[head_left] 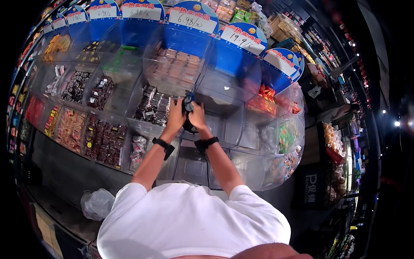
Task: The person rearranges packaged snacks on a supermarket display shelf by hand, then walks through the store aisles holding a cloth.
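Both my hands come together over a clear plastic candy display. My left hand (175, 116) and my right hand (197, 116) are closed around a small black object with some blue on it (188, 103); its kind is too small and covered to make out. Dark bands circle both wrists. Under and left of my left hand, a bin holds wrapped candies in dark and silver wrappers (151, 105). A see-through bin (222, 118) lies under and right of my right hand. A thin dark cable (208, 170) hangs beside my right forearm.
Reddish-brown packets (177, 62) fill a bin behind. Bins to the left hold dark packaged snacks (105, 140); red packets (266, 93) are at the right. Blue sign boards (192, 19) line the back edge. A white plastic bag (97, 204) sits low on the left.
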Tool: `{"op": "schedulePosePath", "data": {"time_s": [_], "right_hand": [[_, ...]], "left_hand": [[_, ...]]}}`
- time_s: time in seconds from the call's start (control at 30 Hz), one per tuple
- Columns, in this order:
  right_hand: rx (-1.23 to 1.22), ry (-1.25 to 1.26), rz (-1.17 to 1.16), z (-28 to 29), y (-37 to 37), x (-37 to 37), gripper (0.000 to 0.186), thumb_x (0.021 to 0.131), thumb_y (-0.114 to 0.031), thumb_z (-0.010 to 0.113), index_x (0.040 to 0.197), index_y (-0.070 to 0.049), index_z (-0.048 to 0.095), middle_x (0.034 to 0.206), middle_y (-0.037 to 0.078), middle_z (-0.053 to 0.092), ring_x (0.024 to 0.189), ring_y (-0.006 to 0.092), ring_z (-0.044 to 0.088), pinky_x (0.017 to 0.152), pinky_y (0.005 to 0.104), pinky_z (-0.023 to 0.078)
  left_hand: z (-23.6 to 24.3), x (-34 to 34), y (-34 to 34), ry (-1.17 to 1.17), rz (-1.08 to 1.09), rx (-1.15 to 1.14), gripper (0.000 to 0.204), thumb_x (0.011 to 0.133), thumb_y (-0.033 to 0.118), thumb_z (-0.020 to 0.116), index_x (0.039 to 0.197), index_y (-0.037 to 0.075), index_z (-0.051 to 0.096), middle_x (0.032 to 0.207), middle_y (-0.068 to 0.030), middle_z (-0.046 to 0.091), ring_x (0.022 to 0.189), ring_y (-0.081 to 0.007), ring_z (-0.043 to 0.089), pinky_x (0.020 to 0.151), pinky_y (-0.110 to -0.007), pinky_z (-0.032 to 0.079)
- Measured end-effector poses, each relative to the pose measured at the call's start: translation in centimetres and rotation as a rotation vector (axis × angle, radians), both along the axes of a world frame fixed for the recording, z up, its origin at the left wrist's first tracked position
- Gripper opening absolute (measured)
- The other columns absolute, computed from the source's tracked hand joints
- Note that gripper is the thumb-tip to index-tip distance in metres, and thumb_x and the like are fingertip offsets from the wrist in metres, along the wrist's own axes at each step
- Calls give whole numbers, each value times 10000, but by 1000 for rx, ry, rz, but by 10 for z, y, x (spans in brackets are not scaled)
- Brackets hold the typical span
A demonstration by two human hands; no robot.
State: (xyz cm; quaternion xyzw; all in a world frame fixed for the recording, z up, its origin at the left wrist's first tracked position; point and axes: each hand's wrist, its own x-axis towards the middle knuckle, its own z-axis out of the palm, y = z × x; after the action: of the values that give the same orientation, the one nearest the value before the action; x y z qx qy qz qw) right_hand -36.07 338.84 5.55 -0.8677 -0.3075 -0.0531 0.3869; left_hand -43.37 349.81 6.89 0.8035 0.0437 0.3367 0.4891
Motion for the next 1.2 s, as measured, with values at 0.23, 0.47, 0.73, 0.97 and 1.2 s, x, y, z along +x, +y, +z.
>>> {"op": "schedulePosePath", "data": {"time_s": [0.23, 0.47, 0.73, 0.97, 1.2], "right_hand": [[-87, 4, -128, 4, 8, 33, 389, 745, 0, 545, 1125, 22, 626, 1019, 310, 624, 1055, 482, 551, 961, 494, 428], [-36, 75, -47, -32, -17, -67, 526, 714, 38, 511, 1232, 7, 596, 1031, 294, 620, 1060, 458, 543, 957, 465, 430], [-86, -174, 76, -3, -5, -10, 475, 730, 73, 510, 1187, -20, 598, 1075, 241, 627, 1097, 459, 501, 958, 487, 414], [-107, -254, -28, 8, -23, -32, 504, 726, 94, 515, 1185, -91, 608, 1035, 217, 560, 929, 439, 565, 835, 475, 469], [-349, -115, 273, -6, -73, -145, 507, 753, 60, 541, 1230, -108, 577, 1019, 212, 563, 971, 428, 571, 799, 484, 502]], "left_hand": [[-12, 17, -5, 152, -56, 113, 689, 816, -45, 530, 1459, 110, 337, 1249, -285, 446, 1127, -487, 473, 961, -475, 421], [-39, -89, -21, 447, -151, 179, 767, 827, 12, 589, 1507, 114, 249, 1264, -246, 442, 1083, -460, 528, 884, -467, 472], [-31, -23, -8, 394, -78, 239, 745, 815, 126, 641, 1460, 32, 281, 1200, -289, 465, 1022, -468, 541, 841, -496, 486], [-20, -22, -9, 581, -37, 302, 508, 743, 160, 732, 1159, -3, 491, 1108, -238, 560, 997, -428, 598, 815, -469, 533], [-69, -158, -9, 421, -115, 361, 427, 727, 205, 704, 1105, 59, 568, 1104, -163, 580, 947, -392, 614, 794, -473, 517]]}}
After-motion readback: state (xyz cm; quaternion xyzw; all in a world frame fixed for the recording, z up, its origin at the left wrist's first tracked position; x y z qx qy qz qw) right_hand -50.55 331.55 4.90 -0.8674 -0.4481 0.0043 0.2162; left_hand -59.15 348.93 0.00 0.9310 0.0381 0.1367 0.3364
